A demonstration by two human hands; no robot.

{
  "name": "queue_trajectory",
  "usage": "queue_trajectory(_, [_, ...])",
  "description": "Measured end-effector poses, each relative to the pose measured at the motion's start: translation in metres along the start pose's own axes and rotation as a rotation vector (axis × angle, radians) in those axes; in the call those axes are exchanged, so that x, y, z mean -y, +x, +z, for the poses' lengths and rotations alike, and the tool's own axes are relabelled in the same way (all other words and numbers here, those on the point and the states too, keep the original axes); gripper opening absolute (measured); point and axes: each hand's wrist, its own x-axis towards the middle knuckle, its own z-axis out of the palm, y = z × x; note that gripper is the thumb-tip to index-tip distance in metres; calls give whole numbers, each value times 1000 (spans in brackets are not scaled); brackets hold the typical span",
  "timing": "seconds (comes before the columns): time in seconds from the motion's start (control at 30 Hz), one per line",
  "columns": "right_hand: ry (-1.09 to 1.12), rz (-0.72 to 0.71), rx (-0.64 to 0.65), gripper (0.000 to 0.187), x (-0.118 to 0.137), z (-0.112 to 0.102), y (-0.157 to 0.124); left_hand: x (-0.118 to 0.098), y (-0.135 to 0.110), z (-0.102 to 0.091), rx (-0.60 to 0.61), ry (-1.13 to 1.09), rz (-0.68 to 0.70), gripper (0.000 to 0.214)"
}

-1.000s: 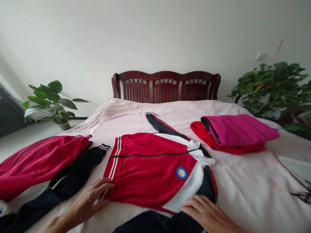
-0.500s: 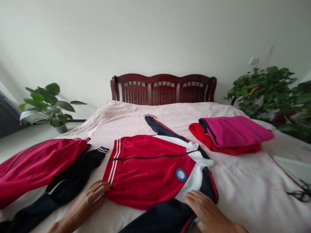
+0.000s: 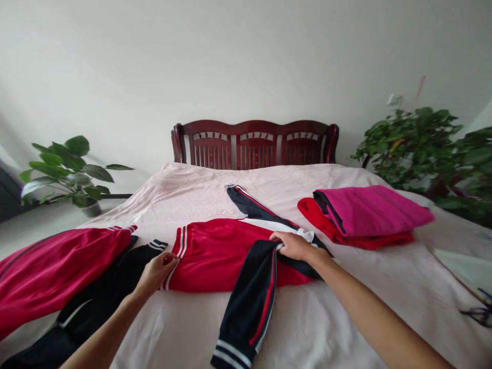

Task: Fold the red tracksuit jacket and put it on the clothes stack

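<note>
The red jacket (image 3: pixel 219 246) lies on the bed (image 3: pixel 172 328), in the middle, with its near side turned up over its front. The left hand (image 3: pixel 156 269) is at the striped bottom band (image 3: pixel 182 242), and its thumb and first finger look pinched on the edge. The right hand (image 3: pixel 294 246) is up near the shoulder, with its fingers curled around the cloth at the top of the dark sleeve (image 3: pixel 246 297). That sleeve hangs down toward the person, across the bed. To do this turn well, both hands should lay their ends down together, so the side makes one straight line. It would help to pull softly, so no lumps hide inside. The loose sleeve could twist, so it should be smoothed flat. The pink folded cloth (image 3: pixel 376 207) sits well apart on the right.
</note>
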Motion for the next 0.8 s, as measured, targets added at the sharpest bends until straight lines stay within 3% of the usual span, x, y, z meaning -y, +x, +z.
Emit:
queue_trajectory(0.13, [-110,104,-156,66,-24,11,-20,11,-2,8,-56,149,-34,32])
queue_trajectory(0.27, [-245,213,-346,62,-41,12,-60,8,-7,7,-33,187,-123,50])
queue_trajectory(0.4, [-210,430,-262,38,-50,13,-79,-1,-12,9,-81,114,-58,53])
queue_trajectory(0.5, [-129,484,-224,20,-57,16,-81,-4,-17,11,-170,74,-4,53])
queue_trajectory(0.63, [-139,557,-295,25,-67,22,-86,2,-17,12,-187,66,-42,55])
queue_trajectory(0.8, [-221,507,-296,29,-66,31,-91,3,-9,9,-55,107,-48,45])
